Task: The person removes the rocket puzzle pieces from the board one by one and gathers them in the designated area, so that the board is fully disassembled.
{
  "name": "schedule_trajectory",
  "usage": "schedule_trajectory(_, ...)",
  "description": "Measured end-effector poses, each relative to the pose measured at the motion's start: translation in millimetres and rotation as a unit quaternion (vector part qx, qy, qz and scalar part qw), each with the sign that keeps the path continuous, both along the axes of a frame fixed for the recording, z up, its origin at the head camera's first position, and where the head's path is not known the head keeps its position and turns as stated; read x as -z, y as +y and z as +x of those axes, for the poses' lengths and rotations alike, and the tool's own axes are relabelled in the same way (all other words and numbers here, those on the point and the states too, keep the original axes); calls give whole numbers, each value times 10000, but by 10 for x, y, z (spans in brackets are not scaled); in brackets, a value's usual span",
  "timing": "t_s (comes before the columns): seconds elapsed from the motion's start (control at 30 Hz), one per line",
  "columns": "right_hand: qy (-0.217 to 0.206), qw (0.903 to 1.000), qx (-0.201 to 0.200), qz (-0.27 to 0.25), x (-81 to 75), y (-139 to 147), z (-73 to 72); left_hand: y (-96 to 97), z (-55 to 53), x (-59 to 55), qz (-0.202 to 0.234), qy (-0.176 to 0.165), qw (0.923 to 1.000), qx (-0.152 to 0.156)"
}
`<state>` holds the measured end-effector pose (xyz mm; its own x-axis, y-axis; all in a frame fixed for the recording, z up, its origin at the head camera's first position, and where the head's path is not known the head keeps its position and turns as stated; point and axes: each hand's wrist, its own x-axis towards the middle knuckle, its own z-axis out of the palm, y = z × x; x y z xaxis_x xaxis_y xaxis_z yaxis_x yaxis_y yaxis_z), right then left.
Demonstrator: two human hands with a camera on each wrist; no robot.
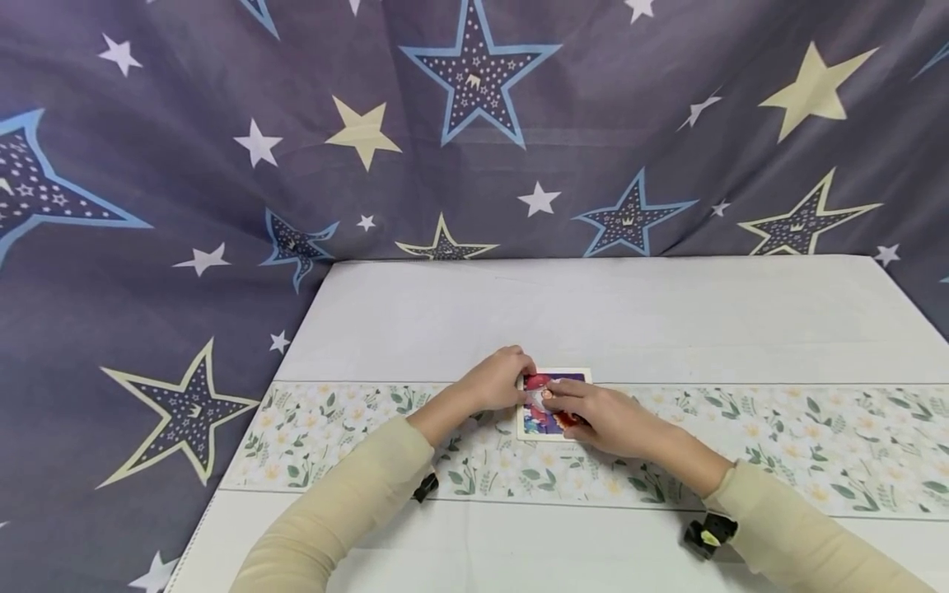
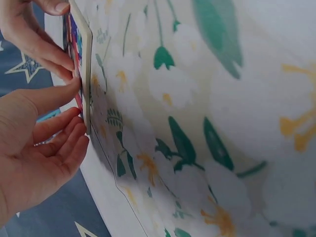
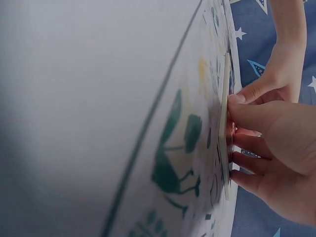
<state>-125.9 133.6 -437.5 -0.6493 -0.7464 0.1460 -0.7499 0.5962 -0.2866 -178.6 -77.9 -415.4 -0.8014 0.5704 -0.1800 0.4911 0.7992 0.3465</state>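
A small picture board (image 1: 554, 439) with a cream border and a colourful print in purple, red and blue lies flat. My left hand (image 1: 498, 380) holds its left side; in the left wrist view the thumb (image 2: 64, 95) rests on the printed face and curled fingertips meet the border. From the right, my right hand (image 1: 611, 418) reaches over the board, its fingertips and thumb pressing on the print. Seen edge-on in the right wrist view, the board (image 3: 224, 123) is thin, with fingers (image 3: 252, 160) spread along its face. Both hands cover parts of the picture.
Beneath the board, a floral strip (image 1: 741, 428) runs across the white table (image 1: 630, 313). A dark cloth with stars (image 1: 474, 189) hangs behind and along the left side. A black device (image 1: 709, 534) sits at the right wrist, another (image 1: 426, 486) at the left.
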Motion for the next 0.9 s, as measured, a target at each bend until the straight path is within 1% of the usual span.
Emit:
schedule_trajectory(0.23, -84, 9999, 88, -76, 44, 7, 21, 10, 12, 9, 62, 76, 9999, -91)
schedule_trajectory(0.4, -155, 9997, 149, -96, 35, 21, 24, 33, 18, 13, 97, 134, 9998, -145)
schedule_trajectory(0.53, -226, 9995, 184, -93, 30, 27, 26, 44, -3, 24, 176, 107, 9996, -197)
schedule_trajectory(0.77, -235, 9996, 96, -122, 17, 19, 31, 27, -54, 43, 536, -83, 9980, -326)
schedule_trajectory(0.9, -250, 9995, 105, -128, 12, 23, 37, 37, -70, 38, 580, -139, 9977, -335)
